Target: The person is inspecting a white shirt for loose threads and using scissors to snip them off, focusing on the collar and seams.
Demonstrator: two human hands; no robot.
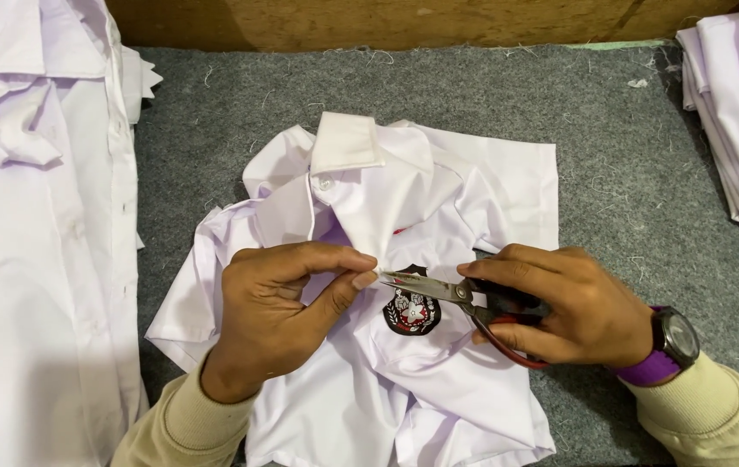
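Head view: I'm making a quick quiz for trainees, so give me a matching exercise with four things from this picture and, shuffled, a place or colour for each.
Things:
1. scissors
2. badge
3. watch
4. shirt pile

Places or colours:
A. on the right wrist, purple strap
B. along the left edge of the grey mat
C. in the right hand, red handles
D. on the front of the white shirt, dark with red and white

The left hand pinches the shirt fabric at the blade tips.

Pairs: 1-C, 2-D, 3-A, 4-B
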